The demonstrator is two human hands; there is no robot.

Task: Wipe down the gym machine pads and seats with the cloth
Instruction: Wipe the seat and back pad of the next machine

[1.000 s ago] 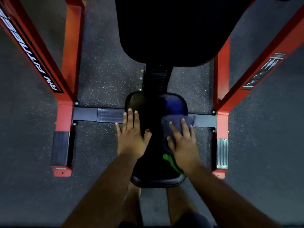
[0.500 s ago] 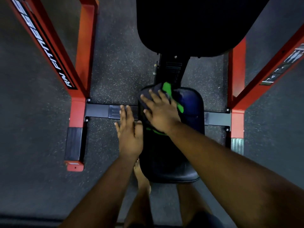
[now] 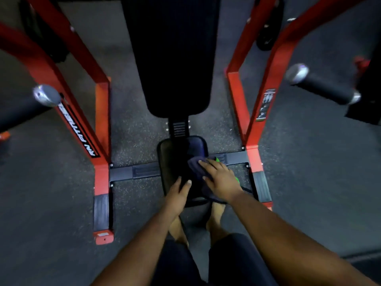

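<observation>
The right hand (image 3: 221, 179) presses the cloth (image 3: 195, 165) flat-fingered on the seat's (image 3: 169, 159) right side; the left hand (image 3: 178, 194) rests open, holding nothing, at its near edge. Best overlap strokes leftward.

Both bare forearms are reaching forward and down from the bottom of the view. The left hand (image 3: 176, 195) is lying palm down with fingers straight and close together, thumb out to the side. The right hand (image 3: 221, 179) is lying palm down just beside it, fingers spread and pointing left.
</observation>
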